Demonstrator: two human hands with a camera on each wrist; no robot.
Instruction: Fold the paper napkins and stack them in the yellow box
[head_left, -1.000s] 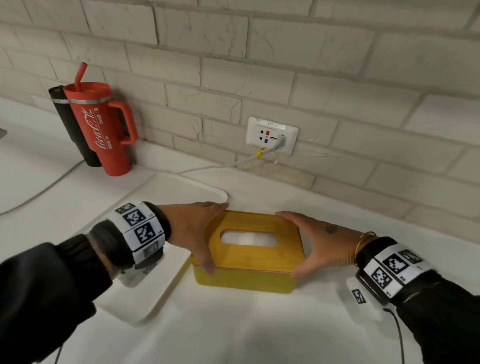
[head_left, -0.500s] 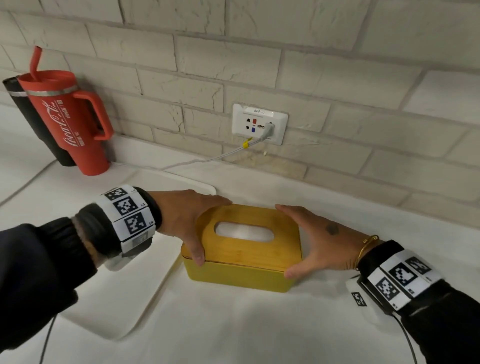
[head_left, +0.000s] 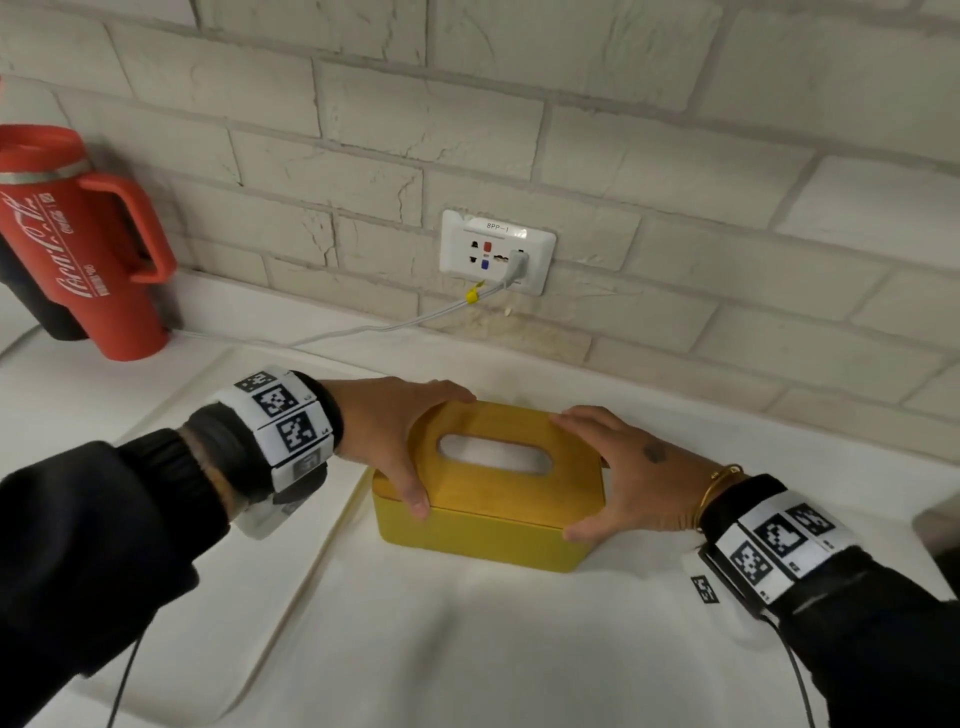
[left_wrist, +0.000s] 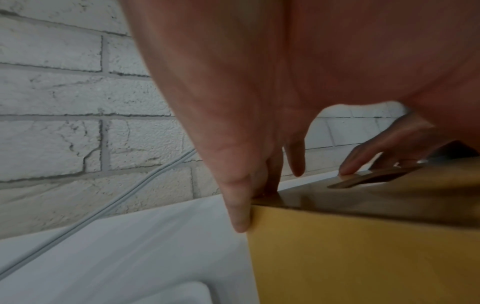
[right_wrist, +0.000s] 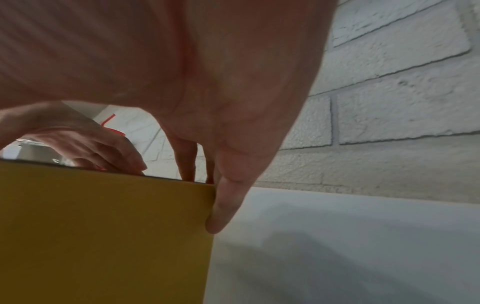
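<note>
The yellow box stands on the white counter, closed by a wooden lid with an oval slot. White paper shows through the slot. My left hand grips the box's left end, thumb on the near edge and fingers over the far edge. My right hand grips the right end the same way. In the left wrist view my left hand lies against the box corner. In the right wrist view my right hand lies against the box corner.
A white tray lies left of the box under my left wrist. A red tumbler and a black bottle stand at the back left. A wall socket with a cable is behind. A dark object is at the right edge.
My head view has swung right and nearer, so the tumbler now sits at the left edge. Both hands stay on the ends of the box.
</note>
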